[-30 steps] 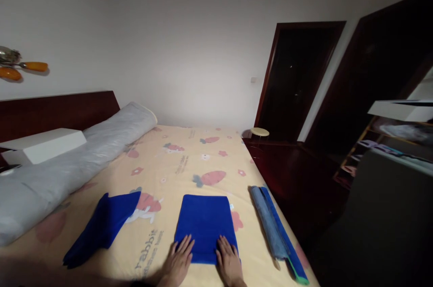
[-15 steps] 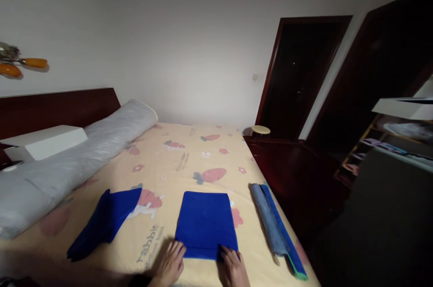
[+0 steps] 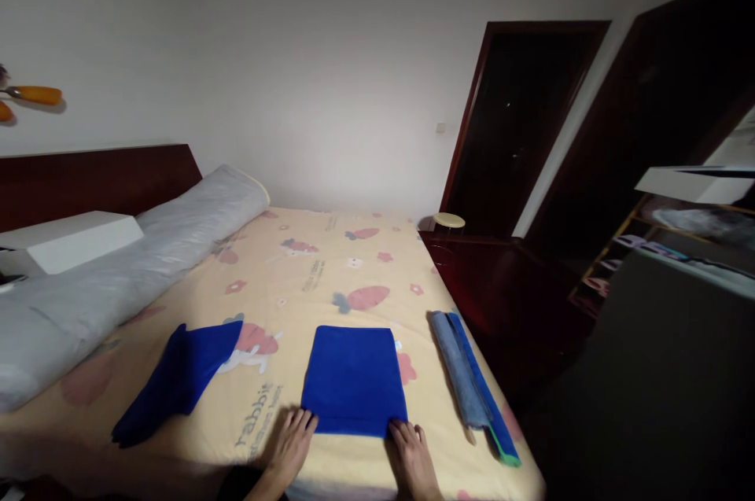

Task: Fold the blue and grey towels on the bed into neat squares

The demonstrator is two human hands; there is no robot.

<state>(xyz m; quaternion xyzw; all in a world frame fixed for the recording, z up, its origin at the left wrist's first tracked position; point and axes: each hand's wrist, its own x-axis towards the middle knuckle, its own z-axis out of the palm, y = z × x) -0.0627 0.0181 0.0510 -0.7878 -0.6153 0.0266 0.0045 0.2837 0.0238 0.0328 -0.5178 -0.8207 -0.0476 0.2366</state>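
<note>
The blue cloth (image 3: 354,379) lies flat at the lower centre of the frame, squared to the viewer on the patterned bed (image 3: 330,265). The left hand (image 3: 295,438) is at its lower-left corner, fingers bent and close together; the right hand (image 3: 413,450) is at the lower-right corner, fingers curled and slightly parted. Whether either thumb pinches the fabric from below, I cannot tell. Having one hand at each corner probably keeps the near edge straight and the cloth from skewing. The crumpled cloth (image 3: 180,387) at lower left and the long bundle (image 3: 460,375) at lower right both lie apart from it, perhaps set aside to leave the middle for handling. The cloth's far edge faces a broad stretch of sheet running up to the wall (image 3: 354,92). Leftward, room ends at the crumpled cloth, with the grey roll (image 3: 177,241) beyond; rightward, a narrower strip separates it from the bundle, which lies along the bed's edge, beside the dark floor (image 3: 489,289).
</note>
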